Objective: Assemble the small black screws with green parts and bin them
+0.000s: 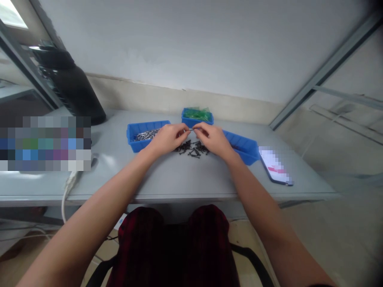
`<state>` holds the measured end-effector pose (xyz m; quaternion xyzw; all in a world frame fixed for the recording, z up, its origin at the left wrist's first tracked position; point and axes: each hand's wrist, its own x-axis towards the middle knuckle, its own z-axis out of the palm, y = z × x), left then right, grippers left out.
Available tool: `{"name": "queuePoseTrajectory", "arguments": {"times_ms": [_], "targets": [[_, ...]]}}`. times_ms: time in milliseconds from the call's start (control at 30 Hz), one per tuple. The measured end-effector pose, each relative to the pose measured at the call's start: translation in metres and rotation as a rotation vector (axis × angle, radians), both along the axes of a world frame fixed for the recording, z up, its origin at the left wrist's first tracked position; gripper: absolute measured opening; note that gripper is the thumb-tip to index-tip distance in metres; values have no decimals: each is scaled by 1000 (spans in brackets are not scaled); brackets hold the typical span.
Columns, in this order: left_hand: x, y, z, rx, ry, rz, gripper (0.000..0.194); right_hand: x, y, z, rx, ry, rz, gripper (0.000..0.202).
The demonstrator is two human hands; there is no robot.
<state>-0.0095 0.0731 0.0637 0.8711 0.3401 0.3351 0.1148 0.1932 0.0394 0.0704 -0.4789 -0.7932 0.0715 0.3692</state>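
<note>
One pale wall [185, 48] rises behind a long, flat, light-grey worktop [179, 179]. A tall, black, cylindrical bottle [72, 87] stands at its back left. Nearer the middle, a blue, oblong plastic tray [130, 137] holds slender silver metal pieces [146, 135]; another blue, oblong plastic tray [249, 154], partly behind the right wrist, has a few small dark bits inside. The left hand [167, 138] and right hand [214, 140] meet between these two. A smaller blue plastic tray [196, 121], set farther back, holds translucent green pieces [197, 114]. Just beside the right-hand tray lies a flat phone [272, 165] with a lit screen. A loose pile of dark metal screws [195, 152] is spread on the worktop beneath the hands. Both hands' fingers are narrow, pinching a small, thin, dark piece [191, 130] tip to tip above the pile; its exact shape is too small to tell.
</note>
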Motion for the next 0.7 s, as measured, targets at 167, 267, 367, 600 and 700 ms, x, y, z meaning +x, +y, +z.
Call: {"name": "queuePoseTrajectory", "arguments": {"times_ms": [167,267,367,600,700], "targets": [[0,0,-1,19,2,-7,25,1,1,-1,-3,-6,-4,26],[0,-1,1,11,8,2,25,1,1,-1,-8,-8,-9,28],[0,-1,1,13,5,-1,25,1,1,-1,-16,1,2,28],[0,-1,1,15,1,-4,25,0,1,0,-26,-1,-16,27],[0,-1,1,13,2,-1,26,0,1,-1,-11,0,-10,27]]}}
